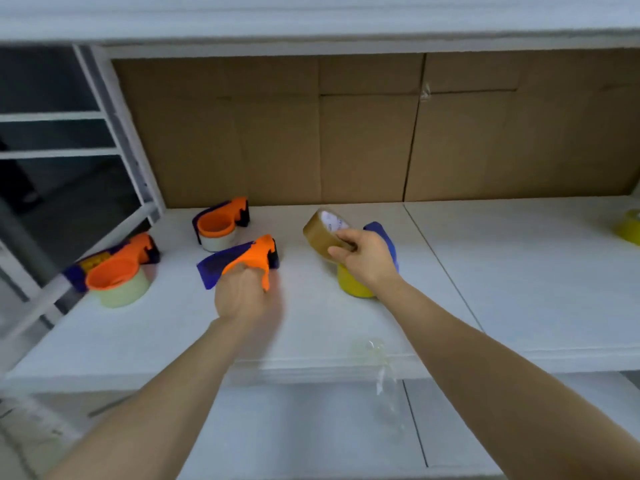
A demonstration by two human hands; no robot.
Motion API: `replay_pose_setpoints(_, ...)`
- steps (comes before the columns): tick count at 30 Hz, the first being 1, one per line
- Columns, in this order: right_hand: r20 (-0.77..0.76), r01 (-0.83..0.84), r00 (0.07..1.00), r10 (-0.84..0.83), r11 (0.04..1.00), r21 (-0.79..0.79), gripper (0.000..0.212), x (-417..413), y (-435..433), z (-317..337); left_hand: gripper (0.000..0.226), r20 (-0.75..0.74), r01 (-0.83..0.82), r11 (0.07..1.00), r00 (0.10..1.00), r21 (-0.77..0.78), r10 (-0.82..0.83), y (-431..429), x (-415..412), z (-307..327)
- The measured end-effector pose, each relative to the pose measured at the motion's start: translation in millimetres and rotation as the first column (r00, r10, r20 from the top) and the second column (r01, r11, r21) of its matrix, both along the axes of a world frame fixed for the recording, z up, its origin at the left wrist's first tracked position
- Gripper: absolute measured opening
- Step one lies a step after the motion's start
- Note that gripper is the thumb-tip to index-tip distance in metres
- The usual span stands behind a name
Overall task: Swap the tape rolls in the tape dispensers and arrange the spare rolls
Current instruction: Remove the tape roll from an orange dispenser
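Observation:
My left hand grips an orange and blue tape dispenser at the middle of the white shelf; I cannot see a roll in it. My right hand holds a brown tape roll tilted above the shelf. Under that hand stands a yellow tape roll, with the blue part of another dispenser behind it. Two more orange dispensers sit to the left: the rear dispenser and the left dispenser, each on a pale clear roll.
A yellow roll lies at the far right edge of the shelf. Cardboard lines the back wall. A strip of clear tape hangs over the shelf's front edge. White metal rack posts stand at left.

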State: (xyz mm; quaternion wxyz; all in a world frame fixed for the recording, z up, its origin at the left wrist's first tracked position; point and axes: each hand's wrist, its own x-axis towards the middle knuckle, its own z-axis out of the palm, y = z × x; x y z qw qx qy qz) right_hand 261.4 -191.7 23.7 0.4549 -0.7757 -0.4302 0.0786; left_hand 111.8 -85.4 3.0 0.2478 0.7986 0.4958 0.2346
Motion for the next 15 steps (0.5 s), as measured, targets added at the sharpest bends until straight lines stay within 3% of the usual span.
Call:
replay_pose_setpoints(2,-0.001,0.008,1.0,-0.008,1.0,0.009,0.033,1,4,1,0.016,-0.03,-0.087,0.992,0.996,-0.095,0.084,1,-5,0)
replay_pose_setpoints(3,0.005,0.016,1.0,-0.016,1.0,0.016,0.03,4,2,3,0.028,-0.135,-0.126,0.989,0.984,-0.076,0.115,2,-3,-1)
replay_pose_setpoints(5,0.007,0.043,0.999,-0.043,0.999,0.031,0.025,13,-8,7,0.061,-0.395,-0.071,0.989,0.911,0.131,0.118,-3,11,3)
replay_pose_setpoints(8,0.012,0.085,0.996,-0.086,0.994,0.062,0.023,37,-40,13,0.078,-0.33,0.088,0.976,0.944,0.2,-0.018,-37,57,23)
replay_pose_setpoints(11,0.029,0.175,0.984,-0.176,0.984,0.03,0.029,71,-90,15,0.075,-0.269,0.264,0.939,0.942,0.218,-0.203,-93,119,42)
replay_pose_setpoints(15,0.074,0.302,0.951,-0.299,0.953,-0.028,0.027,129,-178,8,0.068,-0.27,0.471,0.856,0.871,0.215,-0.411,-178,196,44)
